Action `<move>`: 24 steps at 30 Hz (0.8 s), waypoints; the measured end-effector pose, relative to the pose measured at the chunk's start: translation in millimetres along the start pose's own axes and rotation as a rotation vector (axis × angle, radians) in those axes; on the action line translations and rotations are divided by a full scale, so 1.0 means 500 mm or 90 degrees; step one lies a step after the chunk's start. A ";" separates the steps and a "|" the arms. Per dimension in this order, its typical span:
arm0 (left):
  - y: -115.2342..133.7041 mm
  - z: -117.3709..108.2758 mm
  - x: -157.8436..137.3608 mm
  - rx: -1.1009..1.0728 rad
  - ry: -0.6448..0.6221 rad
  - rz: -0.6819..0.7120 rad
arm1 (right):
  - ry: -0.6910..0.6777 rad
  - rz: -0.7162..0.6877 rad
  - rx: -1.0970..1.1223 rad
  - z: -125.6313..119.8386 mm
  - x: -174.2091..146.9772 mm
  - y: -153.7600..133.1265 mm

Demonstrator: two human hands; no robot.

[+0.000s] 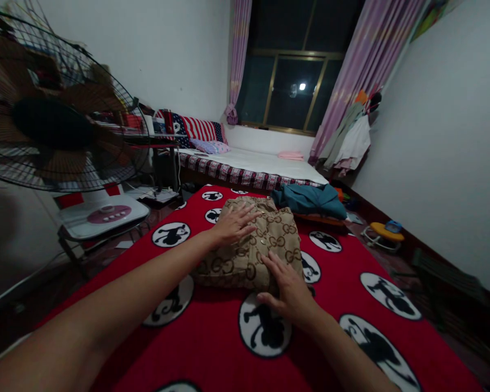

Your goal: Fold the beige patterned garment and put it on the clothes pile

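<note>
A folded tan garment (232,261) with a brown letter pattern and small buttons lies on a red blanket (212,337) printed with white circles and black figures. My left hand (236,223) rests flat on the garment's upper left part, fingers stretched out. At its lower right edge is my right hand (288,286), fingers extended and touching the cloth, thumb held apart. Neither hand grips anything. The underside of the folded garment is hidden.
A folded teal garment (310,200) lies at the blanket's far right corner. On the left stands a large fan (53,122). A bed (253,158) is under the window. A yellow stool (386,231) and dark folding chair (449,275) stand right.
</note>
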State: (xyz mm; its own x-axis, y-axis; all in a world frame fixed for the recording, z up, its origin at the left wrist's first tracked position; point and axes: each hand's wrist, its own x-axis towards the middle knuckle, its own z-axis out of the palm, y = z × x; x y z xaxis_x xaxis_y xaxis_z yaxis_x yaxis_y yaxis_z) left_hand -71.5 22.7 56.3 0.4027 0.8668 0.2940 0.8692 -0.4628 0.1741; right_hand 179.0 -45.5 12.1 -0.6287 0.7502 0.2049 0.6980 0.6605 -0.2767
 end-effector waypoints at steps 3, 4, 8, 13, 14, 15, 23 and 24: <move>-0.039 0.054 0.036 -0.027 -0.150 -0.059 | -0.002 0.015 -0.013 0.007 -0.004 0.000; -0.052 0.071 0.041 -0.038 -0.183 -0.071 | -0.001 0.018 -0.015 0.009 -0.004 -0.002; -0.079 0.103 0.044 -0.052 -0.196 -0.071 | 0.013 0.056 -0.033 0.008 0.007 -0.032; -0.067 0.093 0.041 -0.061 -0.195 -0.086 | 0.051 0.004 -0.130 -0.008 0.049 -0.122; -0.065 0.090 0.041 -0.060 -0.197 -0.089 | 0.038 -0.040 -0.148 -0.011 0.060 -0.142; -0.063 0.088 0.041 -0.057 -0.203 -0.092 | 0.019 -0.074 -0.166 -0.012 0.072 -0.160; -0.076 0.085 0.051 -0.072 -0.255 -0.079 | -0.104 -0.114 -0.289 -0.015 0.127 -0.231; -0.078 0.085 0.052 -0.072 -0.258 -0.080 | -0.113 -0.124 -0.286 -0.017 0.130 -0.231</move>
State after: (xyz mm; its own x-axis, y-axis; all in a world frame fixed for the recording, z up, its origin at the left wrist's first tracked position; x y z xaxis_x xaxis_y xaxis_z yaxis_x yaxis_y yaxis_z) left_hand -82.6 71.0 17.1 0.3953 0.9101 -0.1242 0.8910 -0.3470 0.2928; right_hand 60.2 -72.8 65.3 -0.7826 0.6213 0.0393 0.6164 0.7644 0.1888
